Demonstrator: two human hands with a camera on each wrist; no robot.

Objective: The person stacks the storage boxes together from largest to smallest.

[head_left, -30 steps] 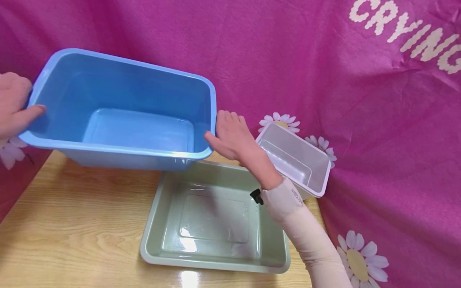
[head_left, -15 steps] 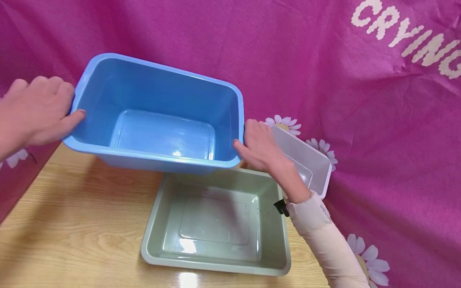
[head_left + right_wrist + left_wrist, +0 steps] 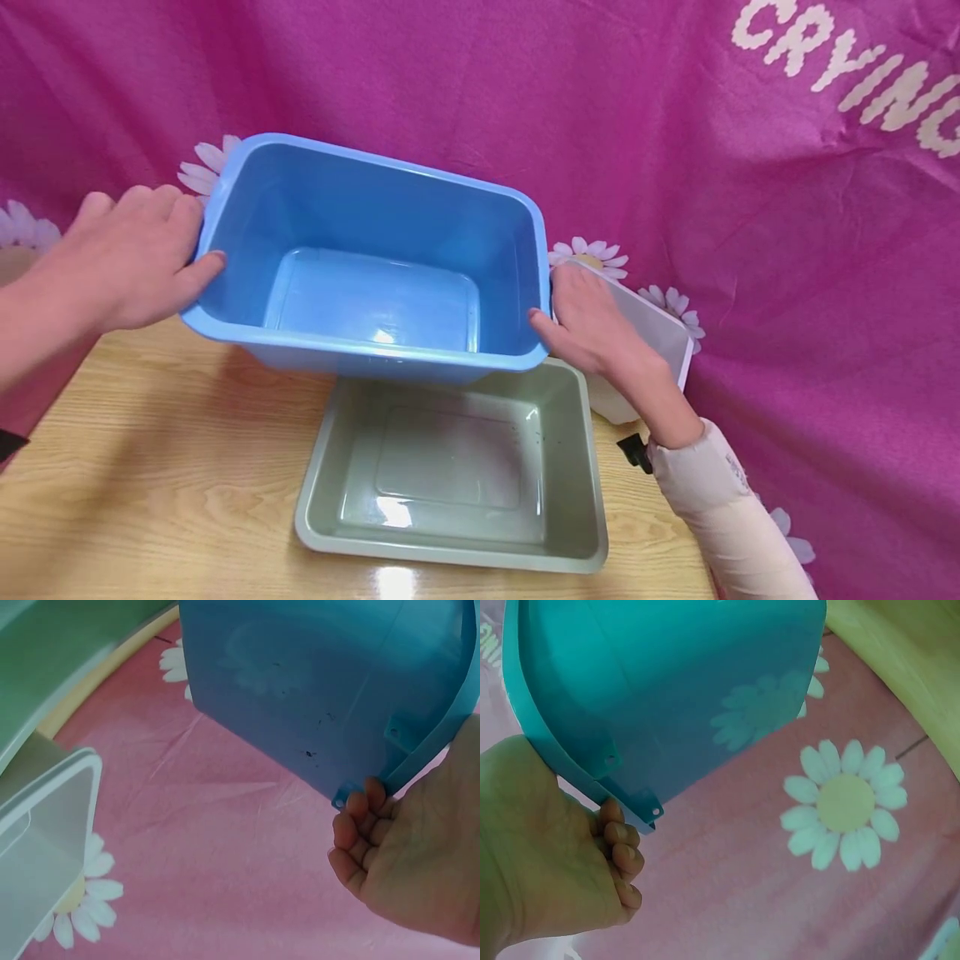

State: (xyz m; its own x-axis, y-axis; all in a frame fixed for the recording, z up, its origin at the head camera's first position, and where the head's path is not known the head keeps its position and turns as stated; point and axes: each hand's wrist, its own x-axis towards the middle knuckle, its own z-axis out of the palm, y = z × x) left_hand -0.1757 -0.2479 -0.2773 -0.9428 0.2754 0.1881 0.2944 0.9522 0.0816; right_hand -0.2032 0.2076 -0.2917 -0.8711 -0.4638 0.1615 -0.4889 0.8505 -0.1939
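Note:
Both hands hold a deep blue plastic tub (image 3: 375, 292) by its short ends, up over the back of the table. The left hand (image 3: 142, 258) grips the left rim, thumb inside and the other fingers curled under the lip, as the left wrist view shows. At the opposite end the right hand (image 3: 600, 321) has the right rim the same way, its curled fingers (image 3: 349, 825) under the lip. The tub's inside shows no contents. Below and in front of it, a grey-green tub (image 3: 450, 467) sits on the wooden table, its back edge partly covered by the blue one.
A smaller light grey bin (image 3: 660, 325) stands at the back right, partly behind the right hand and forearm. The wooden table (image 3: 165, 467) ends against a magenta cloth (image 3: 637, 125) with daisies and white letters, hanging at the back and sides.
The blue tub, with both hands on it, has moved to the right and slightly down in the head view. It now overlaps more of the grey-green tub's back edge.

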